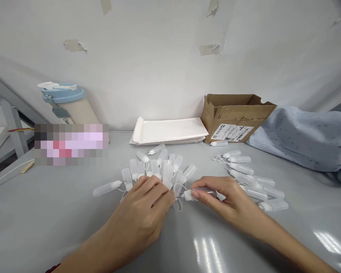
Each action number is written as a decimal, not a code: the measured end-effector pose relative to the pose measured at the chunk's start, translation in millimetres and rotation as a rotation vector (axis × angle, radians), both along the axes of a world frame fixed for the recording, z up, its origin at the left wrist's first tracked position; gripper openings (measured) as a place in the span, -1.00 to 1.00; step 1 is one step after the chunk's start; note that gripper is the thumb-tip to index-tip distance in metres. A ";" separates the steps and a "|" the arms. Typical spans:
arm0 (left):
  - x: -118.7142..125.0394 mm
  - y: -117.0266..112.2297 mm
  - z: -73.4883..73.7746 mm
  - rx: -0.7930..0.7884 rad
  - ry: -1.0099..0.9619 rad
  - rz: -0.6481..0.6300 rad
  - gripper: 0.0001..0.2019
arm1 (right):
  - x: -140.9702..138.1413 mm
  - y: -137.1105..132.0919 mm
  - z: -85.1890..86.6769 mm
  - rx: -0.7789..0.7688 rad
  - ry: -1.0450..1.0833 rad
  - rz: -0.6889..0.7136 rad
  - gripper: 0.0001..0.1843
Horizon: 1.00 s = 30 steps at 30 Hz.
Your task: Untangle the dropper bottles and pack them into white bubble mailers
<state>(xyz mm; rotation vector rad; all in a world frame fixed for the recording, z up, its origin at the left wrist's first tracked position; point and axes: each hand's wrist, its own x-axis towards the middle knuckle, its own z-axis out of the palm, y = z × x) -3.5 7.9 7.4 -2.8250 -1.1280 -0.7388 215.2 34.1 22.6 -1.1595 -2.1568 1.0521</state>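
Note:
Small translucent plastic dropper bottles lie in a loose pile (159,167) on the grey table (59,212), just beyond my hands. My right hand (220,197) is closed on one small bottle (200,194), with its white cap end pointing left. My left hand (143,210) is curled, fingers pressed together at the near edge of the pile, close to that cap; what it pinches is hidden. A row of capped bottles (252,182) lies to the right of my right hand.
A stack of white trays (169,131) rests against the wall. An open cardboard box (234,113) stands to its right, beside a blue-grey cloth (301,134). A blue-lidded jug (65,102) stands at the back left. One bottle (106,188) lies apart on the left.

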 end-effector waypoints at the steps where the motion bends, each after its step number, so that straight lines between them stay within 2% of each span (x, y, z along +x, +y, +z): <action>1: -0.2 -0.3 0.0 -0.011 0.009 -0.002 -0.75 | 0.5 -0.1 0.7 -0.002 0.001 0.000 -0.76; 10: -0.6 -0.8 1.8 -0.027 -0.040 -0.028 -0.73 | 0.2 -0.2 -3.7 -0.055 0.025 0.005 -0.76; 17: 2.9 -1.6 -0.9 0.012 -0.131 -0.038 -0.76 | -5.6 -3.5 -9.0 -0.030 0.073 -0.012 -0.77; 21: 3.9 -0.4 -1.3 0.037 -0.137 -0.027 -0.81 | -6.3 -4.1 -11.2 0.034 0.072 -0.011 -0.78; 27: 2.2 4.2 5.4 -0.060 -0.236 0.037 -0.89 | 1.3 -0.5 -7.4 0.074 0.070 -0.008 -0.82; 30: 3.3 2.2 7.1 -0.053 -0.310 0.016 -0.86 | 2.1 -0.7 -6.2 0.076 0.064 0.010 -0.83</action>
